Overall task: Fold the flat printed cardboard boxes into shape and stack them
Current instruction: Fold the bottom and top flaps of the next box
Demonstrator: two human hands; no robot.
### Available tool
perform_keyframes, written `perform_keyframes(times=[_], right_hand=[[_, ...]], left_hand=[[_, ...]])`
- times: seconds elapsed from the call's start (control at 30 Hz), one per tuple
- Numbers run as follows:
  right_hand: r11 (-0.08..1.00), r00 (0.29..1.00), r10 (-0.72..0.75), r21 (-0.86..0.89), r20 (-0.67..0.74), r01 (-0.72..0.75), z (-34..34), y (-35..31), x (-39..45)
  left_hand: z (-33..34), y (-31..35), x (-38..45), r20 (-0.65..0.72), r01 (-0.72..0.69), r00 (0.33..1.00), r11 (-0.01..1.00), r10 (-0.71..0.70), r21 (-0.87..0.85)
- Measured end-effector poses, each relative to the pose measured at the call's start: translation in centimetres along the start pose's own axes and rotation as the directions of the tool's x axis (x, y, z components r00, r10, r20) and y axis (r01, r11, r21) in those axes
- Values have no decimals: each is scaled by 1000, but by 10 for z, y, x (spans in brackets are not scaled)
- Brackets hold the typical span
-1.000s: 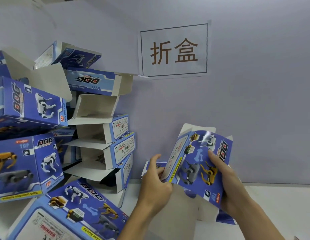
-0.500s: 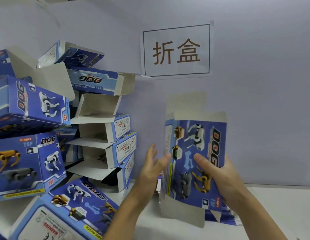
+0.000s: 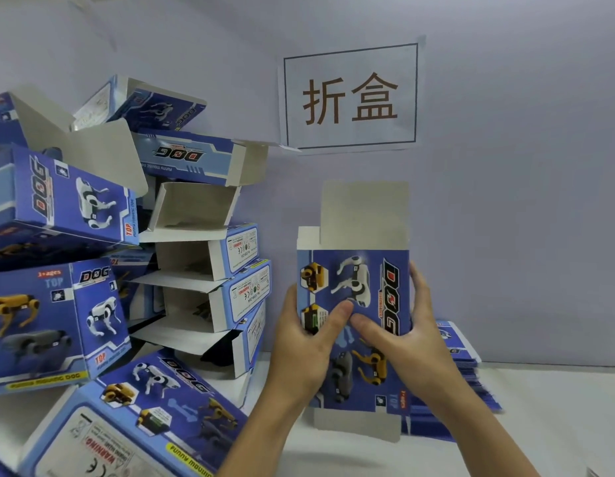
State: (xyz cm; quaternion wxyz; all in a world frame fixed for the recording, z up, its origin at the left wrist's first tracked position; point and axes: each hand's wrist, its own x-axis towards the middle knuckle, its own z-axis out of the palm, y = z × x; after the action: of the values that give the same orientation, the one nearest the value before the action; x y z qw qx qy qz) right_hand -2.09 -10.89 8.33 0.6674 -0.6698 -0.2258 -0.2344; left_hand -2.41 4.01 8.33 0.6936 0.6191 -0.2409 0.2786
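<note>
A heap of folded boxes (image 3: pixel 103 270) fills the left of the frame, their end flaps open, printed "DOG", "TOP", "3+ages" and, on the lowest one, "WARNING". On the wall (image 3: pixel 522 201) at upper centre a paper sign (image 3: pixel 351 98) reads 折盒. At centre right the box (image 3: pixel 359 325) in hand now stands upright above the white counter (image 3: pixel 540 425); a second ago it was tilted and held lower, so it looks squared up and ready for its flaps. Its grey top flap sticks up, its bottom flap hangs down, and "DOG" runs sideways down the front. Behind it, a low stack of flats (image 3: pixel 461 373) lies on the counter. The left hand (image 3: pixel 302 346) and the right hand (image 3: pixel 402 335) clasp the box's sides, thumbs on its front.
</note>
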Motion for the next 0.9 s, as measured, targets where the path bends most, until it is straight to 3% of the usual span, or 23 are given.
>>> perform_keyframes(times=[0.17, 0.37, 0.47, 0.63, 0.9], right_hand=[[991, 992, 99, 81, 75, -105, -11, -6, 4], [998, 974, -44, 28, -220, 52, -10, -7, 6], [997, 955, -74, 9, -288, 80, -14, -9, 4], [996, 975, -73, 41, -211, 84, -11, -11, 3], [994, 997, -72, 84, -25, 74, 17, -11, -4]], left_hand=[[-2, 1, -2, 21, -14, 1000, 999, 13, 47], [9, 4, -8, 46, -110, 994, 972, 103, 209], [13, -1, -10, 58, -70, 997, 977, 59, 200], [8, 8, -7, 112, -36, 993, 999, 32, 35], [-12, 18, 4, -58, -68, 996, 990, 61, -124]])
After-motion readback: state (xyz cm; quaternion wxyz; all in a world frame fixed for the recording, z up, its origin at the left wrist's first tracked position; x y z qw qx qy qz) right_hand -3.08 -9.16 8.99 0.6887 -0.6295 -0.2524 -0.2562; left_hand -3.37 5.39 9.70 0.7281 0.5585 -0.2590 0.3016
